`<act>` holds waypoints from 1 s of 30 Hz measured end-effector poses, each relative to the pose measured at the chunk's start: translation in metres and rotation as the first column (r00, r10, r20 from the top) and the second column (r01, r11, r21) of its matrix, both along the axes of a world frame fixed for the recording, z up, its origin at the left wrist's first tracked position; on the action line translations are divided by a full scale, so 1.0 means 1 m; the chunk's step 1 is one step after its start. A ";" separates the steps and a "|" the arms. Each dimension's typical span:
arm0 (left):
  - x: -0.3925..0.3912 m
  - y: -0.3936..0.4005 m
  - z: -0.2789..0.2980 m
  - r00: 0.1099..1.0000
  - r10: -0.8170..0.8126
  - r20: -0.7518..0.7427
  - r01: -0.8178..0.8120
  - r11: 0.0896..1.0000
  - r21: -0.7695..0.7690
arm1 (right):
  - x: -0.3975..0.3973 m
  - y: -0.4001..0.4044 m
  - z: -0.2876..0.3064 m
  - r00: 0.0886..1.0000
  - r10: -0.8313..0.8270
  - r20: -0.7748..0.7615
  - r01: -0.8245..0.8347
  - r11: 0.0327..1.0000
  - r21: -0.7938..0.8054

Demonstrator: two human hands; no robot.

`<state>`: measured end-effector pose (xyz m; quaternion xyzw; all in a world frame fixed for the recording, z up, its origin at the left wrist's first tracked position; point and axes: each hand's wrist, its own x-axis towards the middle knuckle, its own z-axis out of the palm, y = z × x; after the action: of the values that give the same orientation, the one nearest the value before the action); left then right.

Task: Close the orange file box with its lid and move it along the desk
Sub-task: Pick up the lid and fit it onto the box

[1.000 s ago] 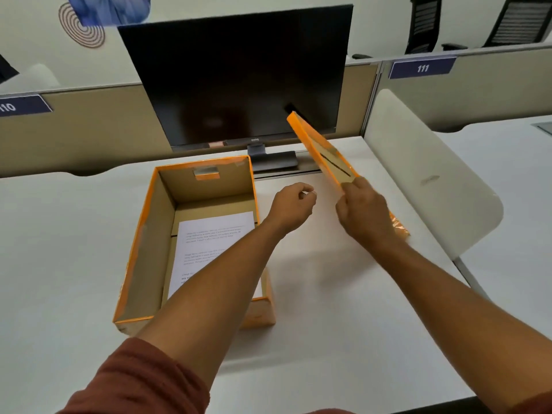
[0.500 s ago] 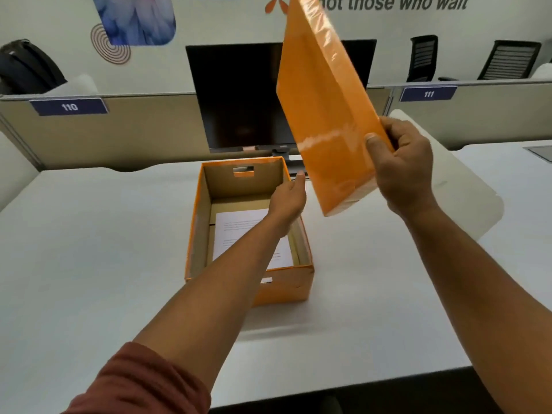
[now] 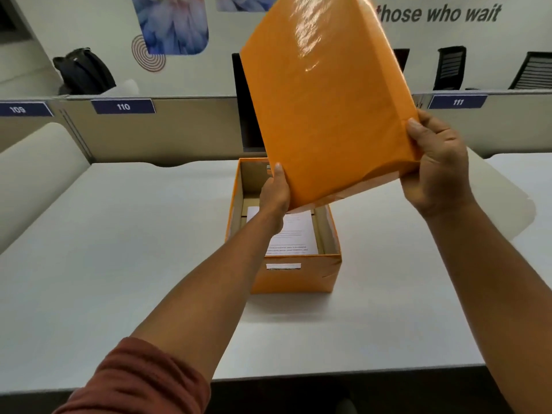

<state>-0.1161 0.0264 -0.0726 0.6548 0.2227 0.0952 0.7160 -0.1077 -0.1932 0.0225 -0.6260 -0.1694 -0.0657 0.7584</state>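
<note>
The orange file box (image 3: 298, 276) stands open on the white desk (image 3: 119, 249), with printed sheets (image 3: 294, 234) lying flat inside. Above it I hold the glossy orange lid (image 3: 325, 103) tilted up, its top face toward me. My left hand (image 3: 274, 192) grips the lid's lower left edge, over the box's opening. My right hand (image 3: 439, 165) clasps the lid's lower right corner, thumb on the front. The lid hides the back right part of the box and most of the monitor.
A dark monitor (image 3: 245, 109) stands behind the box against the beige partition (image 3: 179, 130). White curved dividers rise at the desk's left (image 3: 35, 174) and right (image 3: 507, 204). A black bag (image 3: 83, 71) sits beyond the partition. The desk's front edge runs near my elbows.
The lid has risen from the desk's right side and swung over the box. My left hand left the box rim and took the lid's lower edge. The view has pulled back.
</note>
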 end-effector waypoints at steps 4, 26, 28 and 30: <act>-0.012 0.020 -0.008 0.986 0.165 -0.038 -0.165 0.986 0.012 | 0.003 0.013 -0.023 0.991 0.091 -0.096 -0.092 0.996 -0.002; -0.051 0.081 -0.051 0.910 0.346 -0.226 -0.245 0.892 0.379 | 0.005 0.047 -0.155 0.915 -0.226 -0.333 0.000 0.828 -0.560; -0.053 0.083 -0.054 0.909 0.350 -0.228 -0.261 0.902 0.344 | 0.003 0.047 -0.159 0.913 -0.222 -0.344 -0.014 0.823 -0.568; -0.055 0.085 -0.054 0.907 0.359 -0.221 -0.288 0.910 0.299 | 0.002 0.049 -0.161 0.908 -0.221 -0.355 -0.021 0.824 -0.567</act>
<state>-0.1715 0.1118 -0.1269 0.7029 0.4103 0.1515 0.5609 -0.1058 -0.1442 -0.1387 -0.8277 0.0137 0.0773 0.5557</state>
